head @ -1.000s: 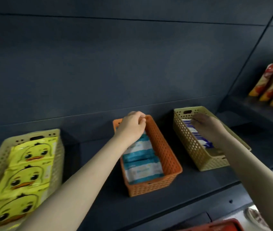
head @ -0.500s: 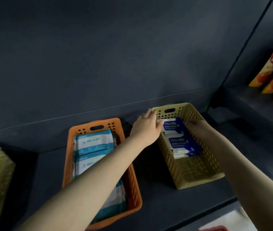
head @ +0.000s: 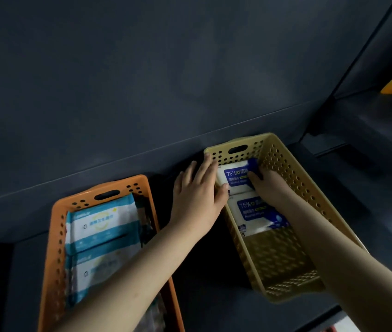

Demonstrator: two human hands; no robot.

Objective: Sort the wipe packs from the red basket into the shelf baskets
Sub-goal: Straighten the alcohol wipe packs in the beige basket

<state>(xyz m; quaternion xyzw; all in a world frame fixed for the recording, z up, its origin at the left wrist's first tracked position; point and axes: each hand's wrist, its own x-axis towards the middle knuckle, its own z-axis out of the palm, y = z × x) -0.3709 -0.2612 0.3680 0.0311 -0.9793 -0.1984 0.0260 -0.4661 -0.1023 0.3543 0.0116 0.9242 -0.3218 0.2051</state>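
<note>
Gripping rear wipe pack [head: 232, 179] at its R edge w/ curled fingers of right hand [head: 270, 190], at back end of yellow basket [head: 293, 178] on dark shelf [head: 358, 212]. Resting left hand [head: 196, 197] flat over basket's L rim, straight-fingered, w/ thumb on same pack. Leaving 2nd blue pack [head: 254, 214] just in front, orange basket [head: 57, 226] w/ teal packs [head: 99, 224] to L

Both arms were bare. The left hand [head: 197, 200] and the right hand [head: 269, 188] wore nothing, and each forearm ran unclothed from the wrist to the picture's lower edge. The left forearm [head: 127, 281] looked smooth and slender; dim light blurred finer detail such as nails.
</note>
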